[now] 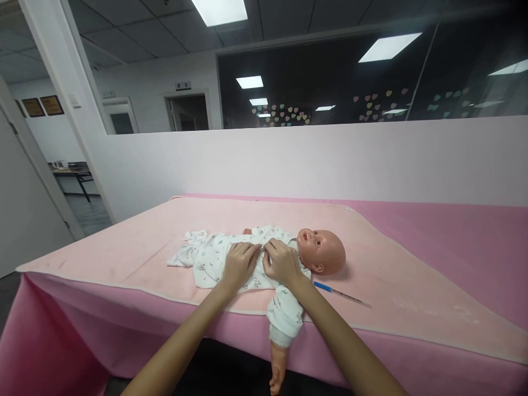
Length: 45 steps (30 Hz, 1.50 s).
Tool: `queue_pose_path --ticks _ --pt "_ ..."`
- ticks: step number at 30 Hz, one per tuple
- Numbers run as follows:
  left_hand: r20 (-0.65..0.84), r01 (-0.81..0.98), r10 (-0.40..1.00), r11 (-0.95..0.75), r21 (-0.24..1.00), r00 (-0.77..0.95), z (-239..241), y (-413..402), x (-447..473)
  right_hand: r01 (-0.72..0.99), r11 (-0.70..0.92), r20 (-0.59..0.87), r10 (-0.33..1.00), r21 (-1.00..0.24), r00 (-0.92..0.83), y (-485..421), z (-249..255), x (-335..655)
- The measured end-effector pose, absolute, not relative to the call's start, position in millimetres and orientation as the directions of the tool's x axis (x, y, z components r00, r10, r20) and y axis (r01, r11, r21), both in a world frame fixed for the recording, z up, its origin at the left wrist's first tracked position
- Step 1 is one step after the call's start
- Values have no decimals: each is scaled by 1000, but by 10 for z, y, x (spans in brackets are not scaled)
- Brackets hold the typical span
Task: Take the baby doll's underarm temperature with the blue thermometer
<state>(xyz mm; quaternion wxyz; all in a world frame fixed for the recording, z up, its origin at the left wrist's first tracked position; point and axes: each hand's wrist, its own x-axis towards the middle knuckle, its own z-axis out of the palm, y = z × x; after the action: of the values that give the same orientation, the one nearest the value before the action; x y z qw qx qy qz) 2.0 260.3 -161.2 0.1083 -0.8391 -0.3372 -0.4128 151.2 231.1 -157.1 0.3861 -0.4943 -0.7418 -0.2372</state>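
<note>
A baby doll lies on its back, its head to the right and its lower body to the left. It wears a white printed baby romper, whose flat leg ends lie at the left. My left hand rests on the doll's chest with its fingertips pinched on the romper's front. Close beside it, my right hand is also closed on the romper, nearer the doll's neck. Whatever fastening lies between the fingertips is too small to make out. The doll's near arm hangs over the table edge in its sleeve.
Beneath the doll, a pale peach mat covers part of a pink-clothed table. A thin stick with a blue end lies right of my right forearm. Behind stands a low white wall with glass above; a door is at left.
</note>
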Motion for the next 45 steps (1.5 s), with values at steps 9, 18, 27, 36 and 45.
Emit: queue_pose_path --ticks 9,18,27,36,45 --pt "736 653 576 -717 245 357 -1567 2430 137 905 415 826 539 -90 -165 2273 -1591 1523" --pt "700 660 640 -679 321 317 -1532 2374 178 794 583 863 479 -175 -162 2292 -1562 1545" --pt "730 707 601 -668 234 326 -1570 2380 195 751 594 835 540 -289 -106 2346 -1612 1558" --pt "762 731 547 -667 146 347 -1602 2375 192 727 621 844 526 -293 -109 2350 -1633 1567" --pt "861 795 505 -498 346 -58 -1609 2386 50 727 618 867 494 -298 -64 2370 -1649 1574"
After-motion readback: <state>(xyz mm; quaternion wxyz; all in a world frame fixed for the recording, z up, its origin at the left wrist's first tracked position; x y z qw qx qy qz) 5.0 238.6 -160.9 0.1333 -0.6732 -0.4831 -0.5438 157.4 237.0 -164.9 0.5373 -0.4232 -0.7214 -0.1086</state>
